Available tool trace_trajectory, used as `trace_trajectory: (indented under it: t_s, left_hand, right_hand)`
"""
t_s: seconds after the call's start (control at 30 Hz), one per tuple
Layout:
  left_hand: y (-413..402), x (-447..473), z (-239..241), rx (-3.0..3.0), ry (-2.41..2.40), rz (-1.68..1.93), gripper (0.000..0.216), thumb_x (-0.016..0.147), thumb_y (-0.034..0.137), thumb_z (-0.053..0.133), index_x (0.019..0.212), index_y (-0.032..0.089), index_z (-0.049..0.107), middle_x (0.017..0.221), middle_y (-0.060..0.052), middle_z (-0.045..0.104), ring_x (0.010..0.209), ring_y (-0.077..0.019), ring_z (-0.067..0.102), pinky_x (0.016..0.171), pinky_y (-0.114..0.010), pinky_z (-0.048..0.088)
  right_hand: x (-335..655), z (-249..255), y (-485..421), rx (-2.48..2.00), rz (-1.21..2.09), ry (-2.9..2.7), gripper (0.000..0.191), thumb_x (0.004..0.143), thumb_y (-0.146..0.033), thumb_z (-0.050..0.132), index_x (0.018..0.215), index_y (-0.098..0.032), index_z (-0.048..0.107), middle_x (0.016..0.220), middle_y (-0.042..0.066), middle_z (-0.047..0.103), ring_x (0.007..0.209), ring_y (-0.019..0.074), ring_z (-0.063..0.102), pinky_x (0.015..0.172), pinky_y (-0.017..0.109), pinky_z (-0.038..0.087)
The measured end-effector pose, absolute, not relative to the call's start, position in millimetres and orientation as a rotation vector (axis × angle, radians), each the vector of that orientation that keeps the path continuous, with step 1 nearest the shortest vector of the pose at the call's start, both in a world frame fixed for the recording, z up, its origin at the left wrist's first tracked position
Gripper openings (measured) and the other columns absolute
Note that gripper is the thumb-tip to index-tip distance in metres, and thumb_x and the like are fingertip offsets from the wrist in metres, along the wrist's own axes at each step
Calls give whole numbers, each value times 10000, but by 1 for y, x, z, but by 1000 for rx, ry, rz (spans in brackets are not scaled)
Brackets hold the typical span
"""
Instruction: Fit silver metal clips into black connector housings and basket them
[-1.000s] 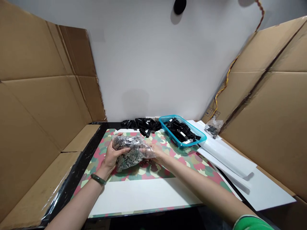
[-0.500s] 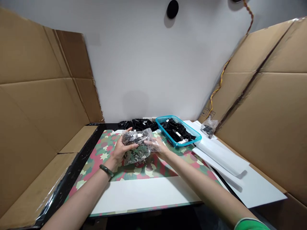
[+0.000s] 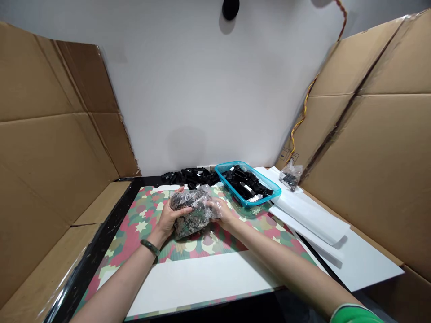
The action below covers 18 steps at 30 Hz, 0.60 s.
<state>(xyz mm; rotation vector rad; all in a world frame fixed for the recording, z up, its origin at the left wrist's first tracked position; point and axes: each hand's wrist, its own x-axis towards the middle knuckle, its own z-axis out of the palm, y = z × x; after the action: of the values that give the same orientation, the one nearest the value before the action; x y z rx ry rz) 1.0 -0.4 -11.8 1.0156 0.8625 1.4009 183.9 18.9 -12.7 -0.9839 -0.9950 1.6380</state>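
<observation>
The person's left hand (image 3: 170,219) is curled around the near left side of a clear bag (image 3: 190,212), with the fingers partly open and wrapped over the plastic. The right hand (image 3: 224,213) comes in from the other side, its fingers (image 3: 215,207) pressing into the bag's loose, crumpled end. Between them, the bag is stuffed with small dark pieces with pale flecks, too jumbled to make out one by one. It sits low over the middle of a camouflage-patterned mat (image 3: 136,226), and from here I can't tell whether it touches the mat.

A green bangle (image 3: 150,246) circles the left wrist, and a green sleeve (image 3: 353,314) shows at the bottom of the right arm. A white board (image 3: 198,282) lies across the near part of the mat.

Just past the right hand sits a turquoise basket (image 3: 261,176), heaped with black connectors (image 3: 245,187). More of them lie in a loose pile (image 3: 188,176) beside it, along the wall. To the right, a small bag of black parts (image 3: 290,176) rests on white sheets (image 3: 311,220).

Cardboard panels (image 3: 57,112) line the left side and more (image 3: 370,157) lean along the right. Behind them rises a white wall (image 3: 168,89), with a yellow-and-red wire (image 3: 301,121) running down it.
</observation>
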Motion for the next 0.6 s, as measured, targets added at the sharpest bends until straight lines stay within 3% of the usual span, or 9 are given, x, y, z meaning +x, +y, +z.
trace_trajectory:
  t_s: [0.07, 0.13, 0.23, 0.3, 0.37, 0.47, 0.53, 0.6]
  left_hand:
    - [0, -1, -12, 1045, 871, 1398, 953, 562, 202, 886, 1420, 258, 476, 1137, -73, 697, 1000, -253, 665, 878, -363, 524]
    - [0, -3, -12, 1089, 881, 1396, 955, 556, 198, 890, 1418, 252, 482, 1153, -76, 693, 1025, -257, 659, 898, -361, 519]
    - [-2, -5, -9, 1113, 874, 1374, 950, 537, 182, 894, 1402, 243, 506, 1170, -78, 692, 1057, -267, 651, 915, -356, 514]
    - [-3, -5, -8, 1085, 851, 1362, 952, 540, 174, 891, 1406, 244, 502, 1157, -77, 699, 1050, -269, 655, 905, -354, 521]
    - [-4, -5, -7, 1020, 831, 1367, 953, 554, 177, 883, 1418, 247, 487, 1145, -79, 704, 1033, -267, 661, 885, -357, 532]
    - [-4, -4, -7, 927, 820, 1403, 952, 564, 186, 879, 1424, 254, 477, 1135, -73, 708, 1009, -260, 669, 863, -356, 544]
    - [-4, -4, -7, 934, 813, 1409, 953, 563, 181, 879, 1423, 260, 476, 1121, -63, 715, 996, -254, 675, 868, -355, 544]
    - [-4, -3, -8, 975, 809, 1400, 954, 558, 170, 881, 1419, 261, 481, 1113, -58, 721, 997, -253, 678, 884, -358, 540]
  right_hand:
    - [182, -13, 20, -990, 1649, -1035, 421, 551, -418, 859, 788, -161, 625, 540, -54, 517, 386, 48, 378, 346, 180, 192]
    - [178, -12, 20, -1025, 1636, -1050, 451, 549, -429, 864, 839, -163, 645, 598, -26, 586, 431, 78, 464, 373, 187, 279]
    - [173, -10, 19, -996, 1611, -1062, 467, 526, -403, 877, 872, -163, 675, 718, 24, 676, 579, 158, 608, 514, 256, 465]
    - [172, -10, 20, -914, 1619, -1080, 423, 540, -373, 868, 860, -162, 689, 776, 40, 698, 650, 180, 638, 612, 291, 508]
    - [173, -12, 21, -869, 1609, -1077, 353, 562, -359, 848, 808, -161, 691, 762, 37, 692, 636, 169, 625, 620, 289, 502]
    - [176, -15, 23, -892, 1585, -1043, 316, 565, -381, 830, 714, -159, 661, 637, 6, 631, 509, 122, 534, 502, 250, 421]
    - [177, -15, 23, -938, 1603, -1045, 345, 568, -418, 826, 724, -165, 652, 595, -10, 600, 462, 110, 491, 453, 240, 370]
    - [176, -13, 20, -968, 1614, -1071, 388, 551, -423, 841, 787, -170, 665, 635, -1, 629, 496, 133, 532, 477, 255, 399]
